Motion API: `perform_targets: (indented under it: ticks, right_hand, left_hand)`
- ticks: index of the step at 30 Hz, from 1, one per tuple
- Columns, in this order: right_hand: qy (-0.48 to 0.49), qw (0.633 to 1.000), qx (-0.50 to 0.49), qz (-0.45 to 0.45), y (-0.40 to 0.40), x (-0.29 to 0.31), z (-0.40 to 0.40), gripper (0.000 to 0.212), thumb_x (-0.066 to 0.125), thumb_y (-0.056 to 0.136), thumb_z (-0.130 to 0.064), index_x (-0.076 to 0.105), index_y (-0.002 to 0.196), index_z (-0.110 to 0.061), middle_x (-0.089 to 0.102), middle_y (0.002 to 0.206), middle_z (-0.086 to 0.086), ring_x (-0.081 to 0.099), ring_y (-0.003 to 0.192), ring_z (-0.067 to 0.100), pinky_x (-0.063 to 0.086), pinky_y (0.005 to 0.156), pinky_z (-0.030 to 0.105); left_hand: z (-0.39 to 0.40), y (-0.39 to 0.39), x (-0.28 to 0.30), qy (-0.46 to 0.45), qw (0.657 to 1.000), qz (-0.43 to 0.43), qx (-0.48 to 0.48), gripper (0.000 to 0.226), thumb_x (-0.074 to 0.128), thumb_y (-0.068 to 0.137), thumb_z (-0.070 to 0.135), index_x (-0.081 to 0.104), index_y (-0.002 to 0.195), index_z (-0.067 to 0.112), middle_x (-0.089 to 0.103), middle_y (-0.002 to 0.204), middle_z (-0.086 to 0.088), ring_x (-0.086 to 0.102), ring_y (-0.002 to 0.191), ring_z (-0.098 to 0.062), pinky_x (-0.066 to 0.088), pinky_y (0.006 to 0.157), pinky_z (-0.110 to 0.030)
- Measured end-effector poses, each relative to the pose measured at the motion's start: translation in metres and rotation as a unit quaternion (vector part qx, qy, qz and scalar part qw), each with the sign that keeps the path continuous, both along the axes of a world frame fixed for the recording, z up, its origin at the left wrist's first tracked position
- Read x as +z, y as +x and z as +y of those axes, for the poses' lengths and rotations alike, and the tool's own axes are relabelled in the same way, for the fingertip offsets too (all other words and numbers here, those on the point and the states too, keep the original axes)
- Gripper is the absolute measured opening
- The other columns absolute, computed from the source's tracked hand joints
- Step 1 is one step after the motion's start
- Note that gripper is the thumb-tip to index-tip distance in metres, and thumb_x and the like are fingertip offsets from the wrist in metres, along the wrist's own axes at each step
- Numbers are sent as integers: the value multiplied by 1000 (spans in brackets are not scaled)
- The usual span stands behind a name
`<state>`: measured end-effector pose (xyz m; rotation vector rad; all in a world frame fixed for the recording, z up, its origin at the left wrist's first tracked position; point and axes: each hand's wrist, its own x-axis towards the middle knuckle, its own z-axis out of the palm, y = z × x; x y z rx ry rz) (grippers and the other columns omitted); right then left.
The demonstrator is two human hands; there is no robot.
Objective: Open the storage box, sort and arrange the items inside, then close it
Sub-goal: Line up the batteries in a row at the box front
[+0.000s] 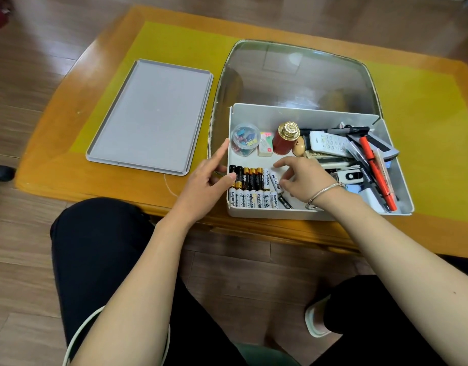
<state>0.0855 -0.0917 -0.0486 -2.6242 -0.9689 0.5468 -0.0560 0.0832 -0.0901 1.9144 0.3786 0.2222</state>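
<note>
Open storage box point(304, 112) on bench point(69, 143), lid point(151, 117) beside; left hand point(211, 175) released at box edge, right hand point(304, 178) fingers loose over batteries point(251, 180).

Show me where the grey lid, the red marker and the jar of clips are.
grey lid point(151, 116): head view, middle of its flat panel.
red marker point(376, 172): head view, middle of its barrel.
jar of clips point(245, 139): head view, its clear top.
</note>
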Motion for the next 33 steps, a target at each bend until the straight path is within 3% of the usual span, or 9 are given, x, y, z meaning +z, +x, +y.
perform_targets:
  ticks: [4,7,10,14,21,25,30,33]
  right_hand:
    - [8,999,-12,41,2,1,-5,37,56,85,-4,57,121,-15,69,87,2,61,75,14,48,81,26]
    - [-16,999,-17,23,3,-1,-8,36,66,83,-17,58,118,-15,66,77,2,64,86,22,45,83,26]
    - [-49,999,-19,8,2,-7,-3,45,71,80,-26,56,121,-14,67,94,10,60,96,26,43,85,28]
    - [-26,997,-66,12,4,-8,8,36,71,81,-25,62,114,-12,66,95,10,61,94,24,43,83,25]
    - [-65,997,7,51,-1,7,-10,29,67,84,-16,64,113,-13,68,91,1,62,90,17,43,84,21]
    - [-80,996,24,38,8,25,-28,35,65,85,-11,63,119,-14,65,112,5,60,100,19,41,86,21]
    - [-182,978,67,70,15,40,-37,44,53,89,-6,53,131,-19,57,127,5,53,114,20,40,94,25]
    - [-226,967,89,78,12,37,-37,49,48,89,-1,46,137,-13,47,138,5,45,125,21,32,101,23]
  left_hand:
    - [0,0,-1,5,1000,-3,4,63,53,95,37,17,143,58,52,111,3,54,94,-16,49,80,-23]
    - [0,0,0,1,1000,-1,4,63,53,95,36,18,143,58,52,112,3,55,95,-16,50,80,-25]
    - [-1,-1,1,0,1000,-2,1,63,53,95,36,18,142,59,52,116,2,55,98,-17,51,84,-28]
    - [0,0,0,-1,1000,-1,2,63,53,95,36,18,143,58,52,115,2,55,97,-17,50,82,-24]
    - [1,1,-3,7,1000,1,1,63,52,95,39,15,140,62,51,112,6,54,93,-12,45,75,-18]
    - [1,1,-3,8,1000,0,-1,63,52,94,40,15,139,63,52,112,6,54,95,-14,46,77,-21]
    - [1,0,-4,10,1000,-1,1,63,52,94,40,15,139,63,51,107,8,53,91,-10,43,73,-16]
    - [2,0,-4,1,1000,-4,1,63,53,94,38,16,138,64,52,108,6,54,92,-11,44,75,-17]
